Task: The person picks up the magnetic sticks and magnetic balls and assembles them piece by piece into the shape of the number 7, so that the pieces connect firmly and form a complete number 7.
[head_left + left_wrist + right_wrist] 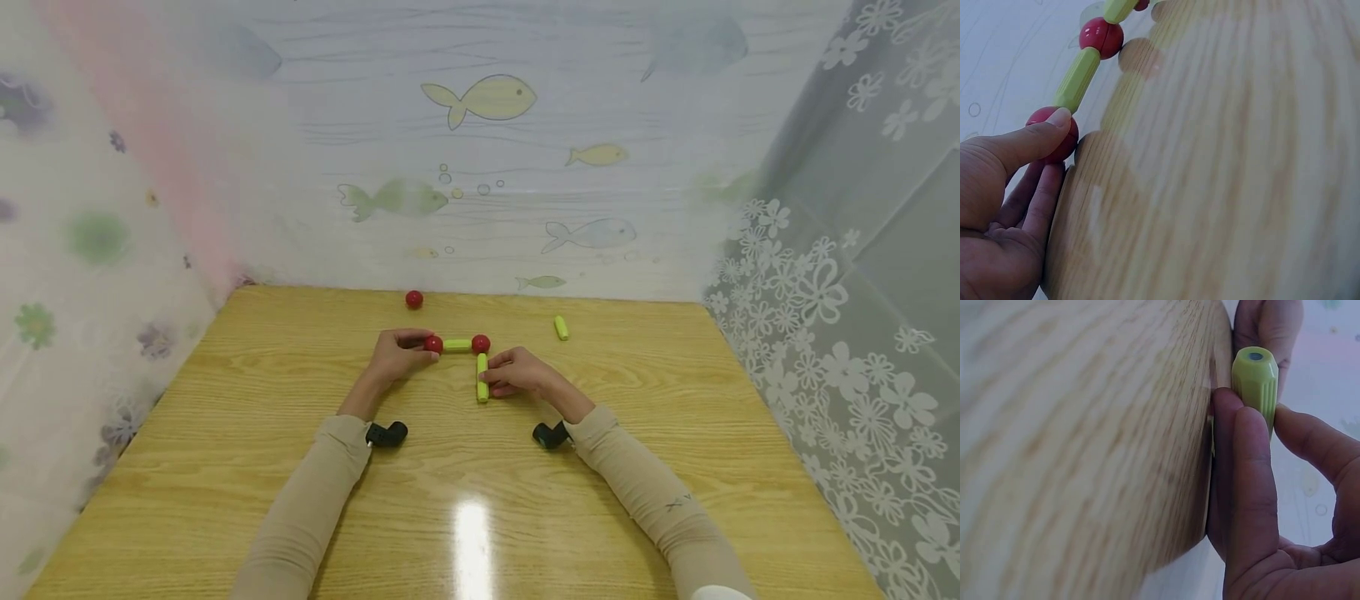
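Observation:
Between thumb and fingers, my left hand [397,354] pinches a red ball [1060,147] low over the table. A yellow-green rod [1077,80] runs from this ball to a second red ball [481,343] on its right. From that second ball another yellow-green rod [482,392] extends toward me, roughly at a right angle to the first. My right hand [525,372] pinches this rod from the right side. The near end of the held rod [1255,375] carries a small dark grey disc, seen in the right wrist view.
A loose red ball [414,299] lies at the table's back edge, beyond the left hand. Another yellow-green rod [562,327] lies at the back right. The wooden table [262,375] meets patterned curtains behind and at both sides. Black wrist devices [387,434] project inward from the sleeves.

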Demonstrator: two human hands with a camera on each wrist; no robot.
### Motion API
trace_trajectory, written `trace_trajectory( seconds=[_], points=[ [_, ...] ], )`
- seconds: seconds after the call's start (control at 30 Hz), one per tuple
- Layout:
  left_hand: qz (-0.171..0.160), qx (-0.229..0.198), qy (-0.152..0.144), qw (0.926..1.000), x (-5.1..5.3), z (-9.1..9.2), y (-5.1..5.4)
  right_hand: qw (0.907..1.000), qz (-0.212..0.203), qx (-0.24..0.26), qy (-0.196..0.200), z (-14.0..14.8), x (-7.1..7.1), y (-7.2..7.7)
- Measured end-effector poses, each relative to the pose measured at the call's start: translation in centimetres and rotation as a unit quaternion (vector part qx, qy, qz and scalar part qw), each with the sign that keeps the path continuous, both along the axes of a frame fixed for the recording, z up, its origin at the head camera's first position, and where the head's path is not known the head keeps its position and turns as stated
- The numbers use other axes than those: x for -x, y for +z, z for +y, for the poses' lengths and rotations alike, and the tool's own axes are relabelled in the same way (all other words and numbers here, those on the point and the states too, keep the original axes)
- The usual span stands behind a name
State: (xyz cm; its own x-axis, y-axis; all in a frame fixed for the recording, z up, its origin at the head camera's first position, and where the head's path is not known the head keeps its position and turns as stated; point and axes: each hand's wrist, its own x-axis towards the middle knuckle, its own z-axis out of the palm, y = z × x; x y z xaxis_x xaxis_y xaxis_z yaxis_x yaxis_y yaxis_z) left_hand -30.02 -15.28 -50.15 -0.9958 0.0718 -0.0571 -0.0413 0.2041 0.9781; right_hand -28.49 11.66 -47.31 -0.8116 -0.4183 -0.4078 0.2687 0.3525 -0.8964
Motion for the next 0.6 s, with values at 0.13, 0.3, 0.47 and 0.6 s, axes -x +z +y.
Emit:
trace_trajectory(
  seconds=[0.13,0.3,0.47,0.6],
  points=[
    [0.001,0.004,0.0,1.0,0.01,0.01,-0.09,1.0,-0.003,0.001,-0.005,-0.06,0.16,-0.09],
    [0.003,0.012,0.002,0.9999,0.06,0.0,-0.29,0.9999,-0.004,0.004,-0.01,-0.15,0.29,-0.23],
    [0.002,0.014,0.003,0.9999,-0.07,0.04,-0.08,1.0,0.0,0.003,-0.01,-0.2,0.39,-0.2],
    [0.002,0.013,0.003,0.9999,-0.03,0.06,-0.04,0.9999,0.002,0.001,-0.011,-0.27,0.48,-0.15]
  ],
)
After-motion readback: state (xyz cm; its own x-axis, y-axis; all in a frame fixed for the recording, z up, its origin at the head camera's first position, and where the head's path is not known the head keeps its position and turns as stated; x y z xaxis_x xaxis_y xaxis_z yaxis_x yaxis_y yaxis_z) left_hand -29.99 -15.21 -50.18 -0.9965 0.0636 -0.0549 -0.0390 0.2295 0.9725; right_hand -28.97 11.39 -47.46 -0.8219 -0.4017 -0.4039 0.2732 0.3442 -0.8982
